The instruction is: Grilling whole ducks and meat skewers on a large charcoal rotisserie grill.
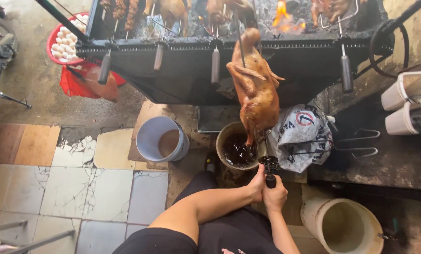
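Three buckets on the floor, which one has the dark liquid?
The middle bucket, directly under the roasted bird on the skewer. The blue-grey bucket holds pale brown liquid; the white bucket looks empty.

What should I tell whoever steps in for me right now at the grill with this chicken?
Left hand and right hand both grip the dark handle of the spit.
The roasted chicken hangs on it, tilted head-down over the bucket of dark sauce, lower end at the liquid.
More birds sit on the grill above the coals.
Done: chicken browned and off the grill.
Left, likely: finish dipping, then return it or set it aside.
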